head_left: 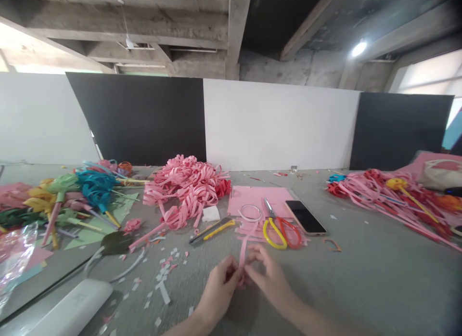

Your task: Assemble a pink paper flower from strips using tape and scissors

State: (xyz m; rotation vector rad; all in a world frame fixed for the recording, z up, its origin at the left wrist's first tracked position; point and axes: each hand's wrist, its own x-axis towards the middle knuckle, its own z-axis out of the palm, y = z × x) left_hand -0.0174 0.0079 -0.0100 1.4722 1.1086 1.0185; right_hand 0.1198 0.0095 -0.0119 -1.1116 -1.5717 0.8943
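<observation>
Near the table's front, my left hand point(221, 287) is closed, its thumb and fingers pinching a pink paper strip point(243, 252) low down. My right hand point(269, 278) touches the same strip from the other side, thumb and index finger close to it, the other fingers curled. A small pink curled bit shows between the fingertips, partly hidden. The strip runs up toward pink paper sheets point(260, 196). On these lie a roll of clear tape point(250, 212) and scissors with yellow and red handles point(275, 226).
A phone point(306, 217) lies right of the scissors, a yellow cutter point(219, 229) to their left. Pink paper curls point(187, 187) are heaped behind. Coloured paper flowers point(96, 187) and a white power bank point(77, 304) sit left, pink strips point(375, 194) right. Scraps dot the table.
</observation>
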